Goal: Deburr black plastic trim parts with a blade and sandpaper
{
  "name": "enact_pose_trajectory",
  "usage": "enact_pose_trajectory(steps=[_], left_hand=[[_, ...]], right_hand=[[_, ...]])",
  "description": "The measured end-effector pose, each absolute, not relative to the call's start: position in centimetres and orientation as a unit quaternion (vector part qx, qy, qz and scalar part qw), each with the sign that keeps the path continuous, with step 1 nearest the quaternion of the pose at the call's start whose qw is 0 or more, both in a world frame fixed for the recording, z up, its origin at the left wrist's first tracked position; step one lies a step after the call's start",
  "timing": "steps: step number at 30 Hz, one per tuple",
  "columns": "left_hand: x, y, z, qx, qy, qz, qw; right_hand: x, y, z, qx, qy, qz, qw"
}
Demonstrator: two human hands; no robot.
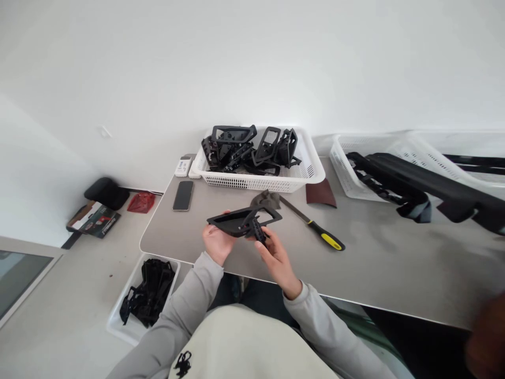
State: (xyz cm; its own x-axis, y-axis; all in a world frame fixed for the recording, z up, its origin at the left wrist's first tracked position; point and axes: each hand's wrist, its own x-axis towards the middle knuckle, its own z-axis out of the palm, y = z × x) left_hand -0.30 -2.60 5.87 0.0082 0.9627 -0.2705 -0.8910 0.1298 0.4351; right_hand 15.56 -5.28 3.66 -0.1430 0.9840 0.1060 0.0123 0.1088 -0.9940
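In the head view, my left hand (219, 243) is closed around the left end of a black plastic trim frame (229, 222), which is raised above the table's front edge. The frame has a window-like opening at its right end. My right hand (276, 258) pinches a narrow black ribbed piece (258, 230) against the middle of the frame; whether the two are joined cannot be made out. Just beyond the frame lie a crumpled grey cloth (266, 199) and a file with a black and yellow handle (325, 236).
A white basket (252, 183) of black frames stands at the back. Nearby are a phone (183, 196), a white box (183, 166) and brown sandpaper (321, 193). Long black trim strips (418, 173) overhang baskets at right. A white bin (118, 316) of black parts sits lower left.
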Motion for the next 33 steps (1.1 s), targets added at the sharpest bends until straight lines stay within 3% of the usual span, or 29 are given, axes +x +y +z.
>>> enact_pose_trajectory(steps=[11,21,25,33], left_hand=[[-1.7,-2.5,4.7,0.007,0.252,0.632,0.733],[0.0,-2.6,4.4,0.087,0.306,0.498,0.806],[-0.4,-2.3,3.8,0.088,0.347,0.497,0.791],[-1.7,-1.9,4.1,0.119,0.356,0.485,0.790]], right_hand=[[15.7,-5.2,2.9,-0.469,-0.592,0.473,0.454],[17.2,-4.0,3.8,-0.474,-0.664,0.448,0.365],[18.5,-3.5,4.3,-0.478,-0.727,0.366,0.331],[21.9,-3.1,4.7,-0.500,-0.831,0.091,0.223]])
